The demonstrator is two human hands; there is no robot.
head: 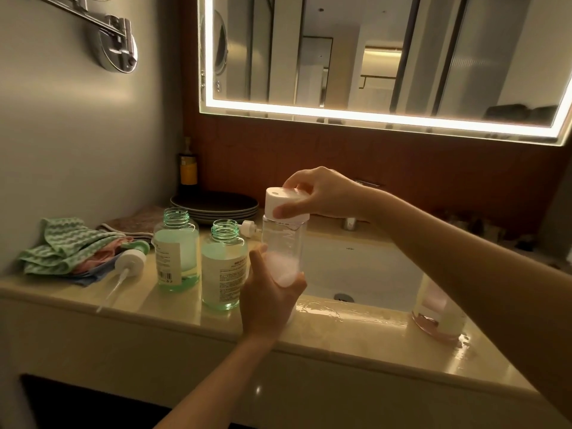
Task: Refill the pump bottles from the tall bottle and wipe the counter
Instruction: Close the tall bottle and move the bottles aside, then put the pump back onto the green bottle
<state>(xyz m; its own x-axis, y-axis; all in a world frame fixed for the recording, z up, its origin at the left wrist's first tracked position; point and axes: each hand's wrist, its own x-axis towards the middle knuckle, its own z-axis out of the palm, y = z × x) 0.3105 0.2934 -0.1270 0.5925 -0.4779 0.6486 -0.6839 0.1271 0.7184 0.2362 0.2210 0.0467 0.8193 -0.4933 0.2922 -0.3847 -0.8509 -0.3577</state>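
Our left hand [269,294] wraps tall clear plastic bottle [280,241] low | our right hand [314,196] grips its white round cap [278,201] | bottle upright at white sink [371,267] left rim | two open green-tinted pump bottles [176,252] [224,269] left of sink

left hand [270,297]: fingers curled, gripping | right hand [320,193]: pinching from above

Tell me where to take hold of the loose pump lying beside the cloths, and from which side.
Take the white collar, its widest rigid part, coming from above. The pump lies on its side. Its thin tube points toward the counter edge and would likely flex, and the cloths crowd its head.
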